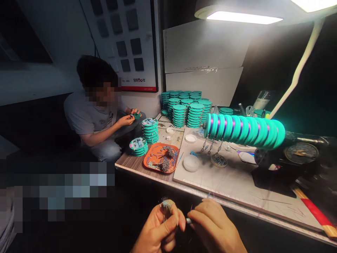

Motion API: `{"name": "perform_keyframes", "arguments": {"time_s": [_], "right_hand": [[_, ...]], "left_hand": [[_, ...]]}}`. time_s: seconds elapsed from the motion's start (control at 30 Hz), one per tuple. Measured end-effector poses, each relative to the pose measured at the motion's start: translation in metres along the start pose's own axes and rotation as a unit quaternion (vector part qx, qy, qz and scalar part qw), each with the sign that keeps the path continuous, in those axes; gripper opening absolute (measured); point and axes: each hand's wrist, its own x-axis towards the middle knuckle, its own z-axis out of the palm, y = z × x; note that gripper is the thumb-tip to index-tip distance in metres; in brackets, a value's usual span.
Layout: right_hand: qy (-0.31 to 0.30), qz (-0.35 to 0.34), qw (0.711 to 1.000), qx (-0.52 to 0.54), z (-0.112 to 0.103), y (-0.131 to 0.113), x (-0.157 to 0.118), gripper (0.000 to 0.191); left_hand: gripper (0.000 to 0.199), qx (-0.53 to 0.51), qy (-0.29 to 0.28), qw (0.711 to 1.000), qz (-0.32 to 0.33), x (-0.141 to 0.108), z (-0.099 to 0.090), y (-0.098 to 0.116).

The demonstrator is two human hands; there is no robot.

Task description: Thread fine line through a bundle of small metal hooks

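Note:
In the lower middle, my left hand is closed, with a small bristly bunch of thin greyish pieces showing at its curled fingers. Close on its right, my right hand has its fingers drawn together around a small silver cylinder. A short purple line shows by the right fingertips. Both hands are held in front of the table edge. Beyond them, a row of green foam line spools wound with purple line sits on a horizontal shaft. Wire-like metal pieces hang below the spools on lines.
An orange tray holds small tubes and dark clusters. A round dish of metal bits and a white lid lie on the board. Stacked green spools stand behind. A co-worker sits left, handling a green spool. A lamp hangs overhead.

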Motion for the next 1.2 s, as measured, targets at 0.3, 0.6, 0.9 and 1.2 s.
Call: {"name": "perform_keyframes", "arguments": {"time_s": [0.3,0.6,0.9,1.2], "right_hand": [[-0.011,-0.083,0.995,-0.057,-0.005,0.007,0.015,0.024],[0.019,0.000,1.000,0.023,-0.012,-0.010,0.018,0.010],[-0.022,0.042,0.999,0.010,-0.023,0.001,0.015,0.005],[-0.016,0.072,0.997,0.036,-0.020,-0.002,0.014,0.004]], "left_hand": [[0.032,0.248,0.031,0.958,0.142,-0.007,0.009,0.022],[0.012,0.587,0.186,0.761,0.205,0.066,-0.017,0.091],[0.017,0.661,0.125,0.733,0.096,0.148,-0.055,0.110],[0.015,0.400,0.119,0.904,0.098,0.094,-0.044,0.138]]}}
